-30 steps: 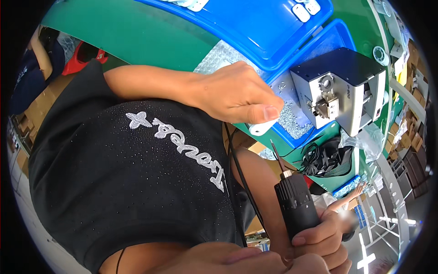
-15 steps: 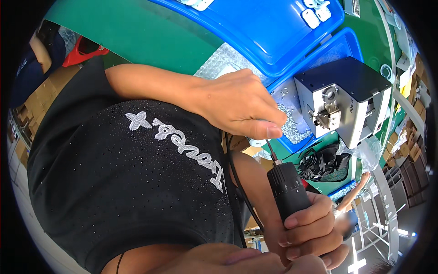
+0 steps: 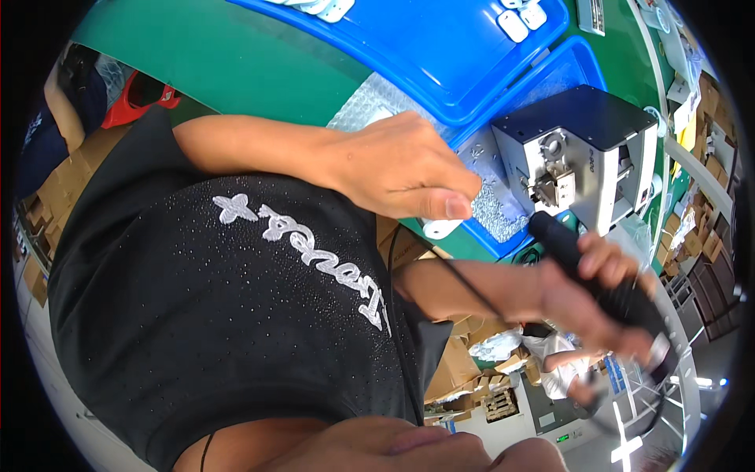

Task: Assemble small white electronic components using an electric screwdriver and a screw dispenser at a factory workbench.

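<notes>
My left hand (image 3: 417,173) is closed, thumb pressed down, around a small white plastic piece (image 3: 440,228); only its rounded end shows below the fingers. My right hand (image 3: 598,295), smeared by motion, grips a black electric screwdriver (image 3: 562,244). Its front end reaches the face of a black and silver screw feeder (image 3: 590,161); the bit does not show clearly. Many small silver screws (image 3: 495,208) lie in a blue bin (image 3: 586,59) beside the feeder, close to my left fingertips.
A large blue tray (image 3: 440,47) holds white plastic pieces (image 3: 515,23). Bubble wrap (image 3: 358,106) lies on the green table (image 3: 236,55) by my left forearm. A black cord (image 3: 464,287) crosses my right forearm. Other people (image 3: 550,362) and cardboard boxes stand beyond.
My right hand has swung the screwdriver away from the white piece in my left hand, over to the screw feeder. The left hand has hardly moved and keeps its hold.
</notes>
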{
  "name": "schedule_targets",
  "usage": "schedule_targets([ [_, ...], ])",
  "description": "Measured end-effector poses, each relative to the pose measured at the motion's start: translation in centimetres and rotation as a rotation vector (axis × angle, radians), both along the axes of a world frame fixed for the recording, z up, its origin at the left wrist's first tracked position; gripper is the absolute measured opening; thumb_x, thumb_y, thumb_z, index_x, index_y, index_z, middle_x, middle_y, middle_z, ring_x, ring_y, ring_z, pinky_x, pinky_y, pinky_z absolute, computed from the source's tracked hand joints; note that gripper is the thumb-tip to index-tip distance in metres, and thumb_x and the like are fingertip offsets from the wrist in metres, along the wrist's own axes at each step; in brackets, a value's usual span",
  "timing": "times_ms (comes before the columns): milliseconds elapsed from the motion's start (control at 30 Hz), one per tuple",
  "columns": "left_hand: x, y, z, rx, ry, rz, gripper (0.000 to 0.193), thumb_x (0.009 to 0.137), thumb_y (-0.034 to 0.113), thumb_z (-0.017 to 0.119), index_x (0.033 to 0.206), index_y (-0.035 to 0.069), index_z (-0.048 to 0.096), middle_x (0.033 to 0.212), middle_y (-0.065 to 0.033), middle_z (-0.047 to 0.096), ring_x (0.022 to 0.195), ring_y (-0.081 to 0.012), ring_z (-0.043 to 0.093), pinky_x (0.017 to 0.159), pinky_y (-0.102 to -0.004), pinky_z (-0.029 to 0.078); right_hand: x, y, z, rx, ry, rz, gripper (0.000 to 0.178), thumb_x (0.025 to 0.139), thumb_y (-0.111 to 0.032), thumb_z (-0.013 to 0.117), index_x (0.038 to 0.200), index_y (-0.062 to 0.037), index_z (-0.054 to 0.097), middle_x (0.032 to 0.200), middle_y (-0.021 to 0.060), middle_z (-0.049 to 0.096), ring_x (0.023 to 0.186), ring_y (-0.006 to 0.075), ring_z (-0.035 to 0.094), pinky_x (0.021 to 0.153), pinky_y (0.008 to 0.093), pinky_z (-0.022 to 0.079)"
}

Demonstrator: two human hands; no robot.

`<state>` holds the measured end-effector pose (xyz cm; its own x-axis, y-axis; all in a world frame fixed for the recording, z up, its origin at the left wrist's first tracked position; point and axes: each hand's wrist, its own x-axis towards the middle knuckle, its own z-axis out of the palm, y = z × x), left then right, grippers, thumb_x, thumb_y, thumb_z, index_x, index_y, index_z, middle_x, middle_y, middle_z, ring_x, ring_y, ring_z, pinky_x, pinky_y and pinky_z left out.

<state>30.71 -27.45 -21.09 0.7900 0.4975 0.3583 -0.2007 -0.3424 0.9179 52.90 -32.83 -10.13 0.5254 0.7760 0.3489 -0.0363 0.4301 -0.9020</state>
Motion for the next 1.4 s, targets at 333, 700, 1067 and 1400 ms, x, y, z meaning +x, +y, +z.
schedule_targets([
  [333,0.0,0.7,-0.3,-0.004,0.014,0.001,0.056,0.104,0.052,0.034,0.084,0.006,0.06,0.067,-0.0098,0.055,0.058,-0.0319,0.059,0.05,-0.0407,0.046,-2.1,-2.3,6.0,0.211,0.024,0.679,0.042,0.086,-0.023,0.074,0.116,-0.0026,0.054,0.081,0.0006,0.059,0.065,0.016,0.06,0.071,0.0351,0.046],
  [700,-0.2,0.3,0.9,-0.01,0.004,0.002,0.044,0.103,0.041,0.042,0.078,0.006,0.052,0.063,-0.0083,0.052,0.057,-0.0317,0.057,0.048,-0.0424,0.044,-5.9,-1.4,6.0,-0.022,-0.022,0.571,0.029,0.102,-0.024,0.04,0.121,-0.0042,0.048,0.078,0.0057,0.053,0.063,0.0218,0.054,0.069,0.0428,0.049],
  [1067,-1.2,12.7,6.5,0.726,0.232,0.327,0.049,0.093,0.058,0.053,0.086,0.01,0.063,0.065,-0.005,0.06,0.06,-0.0299,0.063,0.05,-0.0424,0.047,-7.8,2.2,3.3,0.245,0.07,0.225,0.069,0.093,-0.059,0.058,0.127,-0.0002,0.046,0.077,0.0075,0.056,0.052,0.0181,0.054,0.052,0.0363,0.048],
  [1400,2.1,35.9,0.4,1.475,0.56,0.665,0.045,0.095,0.054,0.051,0.11,0.014,0.065,0.114,-0.0081,0.066,0.117,-0.0277,0.057,0.097,-0.0448,0.046,-14.9,17.5,-4.8,-0.75,-1.099,-0.125,0.06,0.067,-0.03,0.086,0.108,0.0009,0.056,0.097,0.0236,0.07,0.09,0.0438,0.068,0.081,0.0469,0.053],
])
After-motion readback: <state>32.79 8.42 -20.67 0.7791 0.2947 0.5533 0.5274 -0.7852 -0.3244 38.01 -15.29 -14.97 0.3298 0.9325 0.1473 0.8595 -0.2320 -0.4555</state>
